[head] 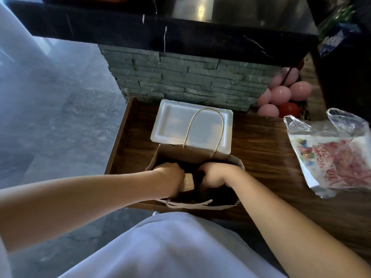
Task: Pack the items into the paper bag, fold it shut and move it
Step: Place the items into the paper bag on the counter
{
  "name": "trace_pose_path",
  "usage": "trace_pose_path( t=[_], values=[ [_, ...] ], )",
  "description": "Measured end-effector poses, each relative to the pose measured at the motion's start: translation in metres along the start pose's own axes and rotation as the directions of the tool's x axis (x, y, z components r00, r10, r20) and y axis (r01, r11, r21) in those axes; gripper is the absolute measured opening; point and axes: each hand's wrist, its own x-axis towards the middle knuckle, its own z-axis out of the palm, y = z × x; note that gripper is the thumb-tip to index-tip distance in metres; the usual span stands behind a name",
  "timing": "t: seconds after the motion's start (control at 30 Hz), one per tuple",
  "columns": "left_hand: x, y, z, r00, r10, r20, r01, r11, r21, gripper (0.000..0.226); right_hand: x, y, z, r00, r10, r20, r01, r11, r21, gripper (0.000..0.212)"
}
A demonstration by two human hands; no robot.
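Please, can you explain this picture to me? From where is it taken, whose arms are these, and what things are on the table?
One camera, worn on a person's head, looks down at their own arms. Both hands reach into an open brown paper bag on a wooden table. The left hand is beside a pale, flat item inside the bag; whether it grips it is unclear. The right hand reaches into the dark interior. Behind the bag lies a white foam tray. A printed plastic bag lies to the right.
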Motion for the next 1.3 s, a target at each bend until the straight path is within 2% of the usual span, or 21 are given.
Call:
trace_pose_path(
  t=[0.13, 0.2, 0.3, 0.37, 0.47, 0.53, 0.6, 0.67, 0.73, 0.87, 0.97, 1.03, 1.1, 1.17, 1.23, 1.3],
  values=[
    [-0.018, -0.002, -0.003, 0.992, -0.038, -0.122, 0.013, 0.979, -0.205, 0.042, -0.004, 0.002, 0.004, 0.999, 0.019, -0.045, -0.017, 0.999, 0.039, 0.046],
    [-0.024, -0.002, -0.005, 0.979, -0.114, -0.166, 0.048, 0.932, -0.358, 0.048, -0.006, -0.003, 0.009, 0.999, -0.004, -0.032, 0.007, 0.994, 0.11, 0.043],
    [-0.028, -0.006, -0.003, 0.967, -0.227, -0.12, 0.106, 0.78, -0.616, 0.056, -0.003, -0.007, 0.016, 0.996, -0.046, -0.074, 0.068, 0.942, 0.329, 0.047],
    [-0.03, -0.012, -0.001, 0.974, -0.223, -0.043, 0.127, 0.692, -0.711, 0.057, -0.002, -0.006, 0.019, 0.993, -0.038, -0.116, 0.087, 0.887, 0.454, 0.057],
    [-0.032, -0.021, 0.002, 0.985, -0.17, 0.007, 0.1, 0.546, -0.832, 0.043, -0.001, 0.002, 0.02, 0.989, -0.04, -0.142, 0.109, 0.848, 0.519, 0.076],
    [-0.033, -0.025, 0.007, 0.982, -0.191, -0.005, 0.07, 0.383, -0.921, 0.044, -0.002, 0.009, 0.018, 0.993, -0.028, -0.118, 0.094, 0.794, 0.601, 0.069],
    [-0.036, -0.025, 0.011, 0.974, -0.225, 0.002, 0.056, 0.233, -0.971, 0.044, -0.006, 0.014, 0.018, 0.998, -0.031, -0.047, 0.055, 0.729, 0.683, 0.06],
    [-0.036, -0.023, 0.013, 0.976, -0.214, 0.035, 0.067, 0.145, -0.987, 0.042, -0.008, 0.019, 0.019, 0.999, -0.039, 0.004, 0.024, 0.697, 0.717, 0.073],
    [-0.035, -0.023, 0.013, 0.979, -0.195, 0.057, 0.078, 0.103, -0.992, 0.037, -0.008, 0.021, 0.021, 1.0, -0.026, 0.008, 0.012, 0.676, 0.736, 0.083],
    [-0.033, -0.026, 0.011, 0.983, -0.174, 0.066, 0.093, 0.156, -0.983, 0.028, -0.006, 0.02, 0.024, 0.999, -0.024, -0.024, 0.034, 0.603, 0.797, 0.082],
    [-0.035, -0.026, 0.012, 0.983, -0.183, 0.025, 0.069, 0.24, -0.968, 0.043, -0.006, 0.02, 0.026, 0.996, -0.041, -0.075, 0.083, 0.65, 0.755, 0.085],
    [-0.038, -0.022, 0.012, 0.98, -0.197, -0.038, 0.038, 0.364, -0.931, 0.056, -0.005, 0.018, 0.026, 0.994, -0.05, -0.093, 0.101, 0.709, 0.698, 0.088],
    [-0.042, -0.017, 0.012, 0.972, -0.208, -0.107, 0.02, 0.528, -0.849, 0.056, -0.003, 0.017, 0.025, 0.994, -0.082, -0.069, 0.107, 0.742, 0.661, 0.079],
    [-0.05, -0.013, 0.014, 0.955, -0.239, -0.176, 0.015, 0.632, -0.775, 0.042, -0.001, 0.015, 0.02, 0.995, -0.082, -0.055, 0.098, 0.746, 0.658, 0.063],
    [-0.061, -0.008, 0.017, 0.923, -0.292, -0.25, 0.007, 0.663, -0.748, 0.035, -0.002, 0.011, 0.012, 0.993, -0.032, -0.116, 0.097, 0.787, 0.61, 0.049],
    [-0.071, 0.0, 0.018, 0.887, -0.337, -0.315, -0.004, 0.676, -0.737, 0.035, -0.002, 0.001, 0.004, 0.989, -0.012, -0.151, 0.069, 0.923, 0.379, 0.038]
  ],
)
